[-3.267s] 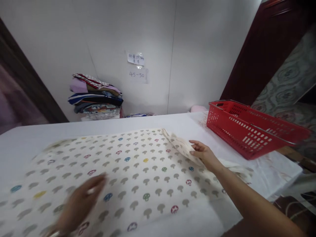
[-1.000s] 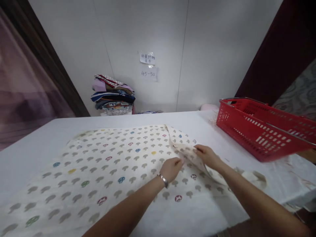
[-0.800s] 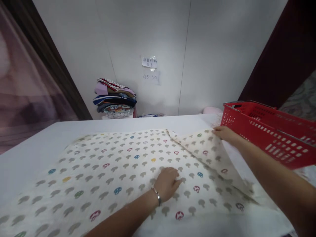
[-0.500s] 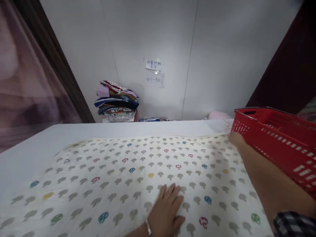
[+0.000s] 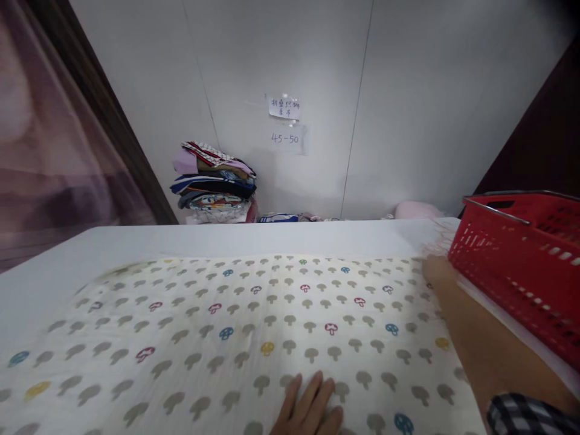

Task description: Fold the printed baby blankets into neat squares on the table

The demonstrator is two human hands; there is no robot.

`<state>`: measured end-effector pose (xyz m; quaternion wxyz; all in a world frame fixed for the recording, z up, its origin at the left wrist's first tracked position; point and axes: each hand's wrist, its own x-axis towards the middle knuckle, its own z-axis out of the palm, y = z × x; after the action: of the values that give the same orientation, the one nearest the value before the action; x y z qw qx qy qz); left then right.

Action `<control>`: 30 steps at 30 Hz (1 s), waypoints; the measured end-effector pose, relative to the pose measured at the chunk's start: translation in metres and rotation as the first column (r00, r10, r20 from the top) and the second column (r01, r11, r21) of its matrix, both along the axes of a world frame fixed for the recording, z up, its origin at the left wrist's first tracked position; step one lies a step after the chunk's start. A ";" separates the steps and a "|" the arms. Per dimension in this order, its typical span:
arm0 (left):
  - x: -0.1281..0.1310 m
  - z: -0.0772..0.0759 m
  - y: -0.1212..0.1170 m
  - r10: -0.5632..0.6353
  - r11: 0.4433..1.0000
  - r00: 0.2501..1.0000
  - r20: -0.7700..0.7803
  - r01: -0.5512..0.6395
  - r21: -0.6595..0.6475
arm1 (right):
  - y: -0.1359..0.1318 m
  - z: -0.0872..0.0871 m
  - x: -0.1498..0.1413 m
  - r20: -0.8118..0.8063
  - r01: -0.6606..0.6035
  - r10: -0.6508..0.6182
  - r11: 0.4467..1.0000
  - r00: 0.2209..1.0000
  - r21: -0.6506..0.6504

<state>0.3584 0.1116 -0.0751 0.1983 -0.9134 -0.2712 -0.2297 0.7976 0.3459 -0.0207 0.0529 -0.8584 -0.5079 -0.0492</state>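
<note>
A cream cloth (image 5: 244,320) printed with grey and coloured mushrooms lies spread over the white table. My left hand (image 5: 308,408) rests palm down on it near the bottom of the view, fingers apart, with the wrist out of frame. Reaching along the right side, my right arm ends in my right hand (image 5: 438,272) at the cloth's far right corner. Its fingers are blurred and mostly turned away, so their grip does not show. Just right of that hand stands a red plastic basket (image 5: 512,260) with a metal handle.
Beyond the white table (image 5: 272,237), a stack of folded fabrics (image 5: 215,181) stands by the wall at left. Handwritten paper notes (image 5: 286,139) are taped to the grey wall. A pink rounded object (image 5: 417,210) shows behind the far edge. A curtain (image 5: 58,133) hangs at left.
The view has shifted closer over the cloth. My left hand now appears lower in the picture, still flat on the fabric. My right hand stays by the far right corner, and the basket appears farther right.
</note>
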 end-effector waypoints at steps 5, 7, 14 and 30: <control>-0.002 -0.005 0.001 0.004 0.999 1.000 -0.008 -0.005 -0.036 | -0.001 0.009 -0.027 0.065 -0.107 0.103 0.992 0.993 0.062; -0.003 -0.006 0.001 0.006 1.000 1.000 -0.020 -0.006 -0.012 | 0.003 0.014 -0.047 0.067 -0.285 0.280 0.956 0.958 0.066; 0.000 -0.007 0.002 -0.010 1.000 1.000 0.026 0.010 -0.003 | 0.025 0.013 -0.114 -0.051 -0.594 0.591 0.801 0.805 -0.072; 0.002 -0.012 -0.001 -0.001 0.999 0.999 0.053 0.003 -0.033 | 0.029 0.022 -0.138 -0.162 -0.636 0.616 0.756 0.771 -0.151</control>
<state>0.3605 0.1109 -0.0868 0.1757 -0.9105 -0.2791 -0.2494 0.6601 0.3745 0.0016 0.0068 -0.6410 -0.7646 0.0661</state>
